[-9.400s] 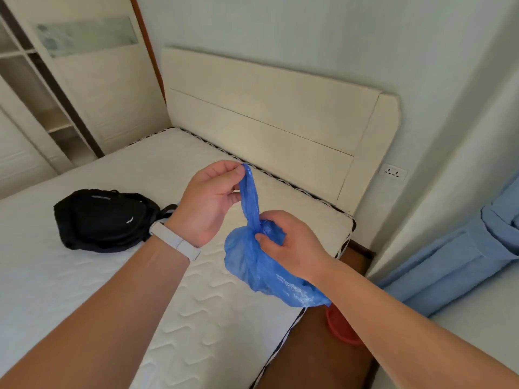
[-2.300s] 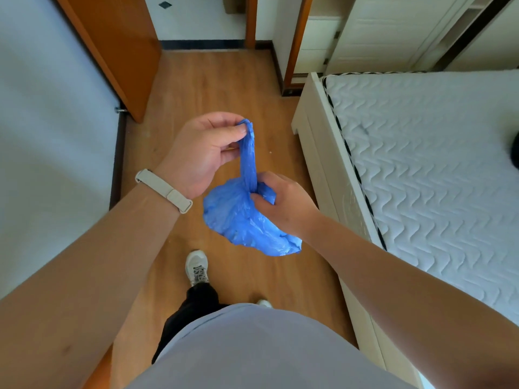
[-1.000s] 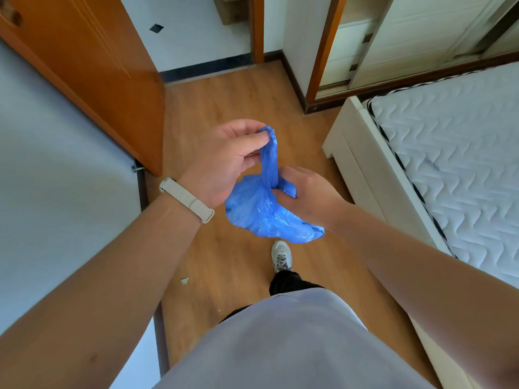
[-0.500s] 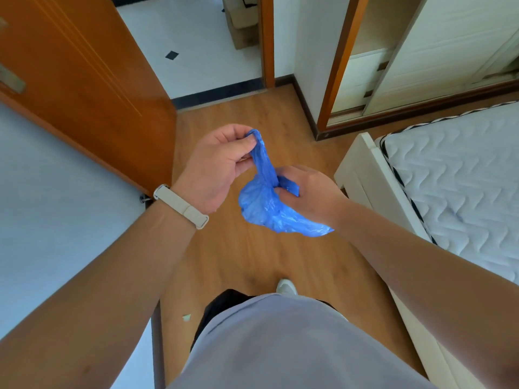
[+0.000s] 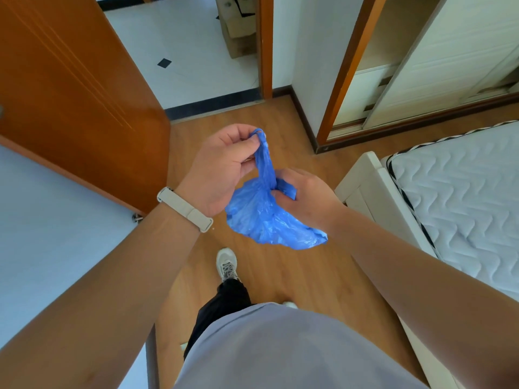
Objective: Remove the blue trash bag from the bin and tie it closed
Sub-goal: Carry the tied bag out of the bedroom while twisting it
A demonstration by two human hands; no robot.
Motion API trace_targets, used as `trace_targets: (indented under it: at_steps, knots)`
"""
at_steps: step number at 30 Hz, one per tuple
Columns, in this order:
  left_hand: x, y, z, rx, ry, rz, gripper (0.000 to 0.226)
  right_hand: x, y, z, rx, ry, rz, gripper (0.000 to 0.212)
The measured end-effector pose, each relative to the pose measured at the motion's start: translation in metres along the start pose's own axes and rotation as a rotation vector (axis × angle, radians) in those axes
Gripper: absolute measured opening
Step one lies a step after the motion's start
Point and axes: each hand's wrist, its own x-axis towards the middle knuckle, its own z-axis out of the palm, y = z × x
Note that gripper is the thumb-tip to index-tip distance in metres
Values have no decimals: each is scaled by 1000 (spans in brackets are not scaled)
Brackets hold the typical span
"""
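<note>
The blue trash bag [image 5: 264,217] hangs in the air between both hands, in front of my chest and above the wooden floor. My left hand [image 5: 222,169], with a pale band on its wrist, pinches the top of the bag's gathered neck and holds it stretched upward. My right hand [image 5: 306,197] grips the base of that neck, where the plastic bunches together; the crumpled body of the bag sags below it. The bin is not in view.
An open orange-brown door [image 5: 75,94] stands at the left, with a doorway onto white tile [image 5: 191,46] ahead. A bed with a white quilted mattress [image 5: 463,192] is at the right, a sliding wardrobe [image 5: 438,57] behind it. My legs and shoe [image 5: 226,265] are below.
The view has swung from the bed toward the doorway as I walk across the wooden floor. Both hands keep the same hold on the bag throughout.
</note>
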Motion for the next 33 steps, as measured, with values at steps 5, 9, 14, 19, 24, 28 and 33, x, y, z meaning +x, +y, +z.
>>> trace_targets:
  at_steps: [5, 9, 14, 19, 24, 28, 33]
  knots:
    - [55, 9, -56, -32, -44, -51, 12, 61, -12, 17, -40, 1, 74, 29]
    - [102, 24, -106, -55, -61, -66, 13, 119, -30, 31, -71, -14, 106, 29]
    - [152, 51, -166, -52, -92, -75, 14, 188, -59, 44, -110, -34, 97, 28]
    - [193, 80, -200, -39, -117, -38, 14, 241, -79, 42, -115, 8, 81, 29]
    - [228, 94, -214, -72, -125, -39, 14, 281, -83, 40, -113, 74, 64, 28]
    - [262, 100, -218, -55, -140, -44, 15, 309, -74, 40, -99, 107, 56, 27]
    - [320, 108, -216, 57, -163, -32, 14, 355, -53, 33, -57, 120, 54, 30]
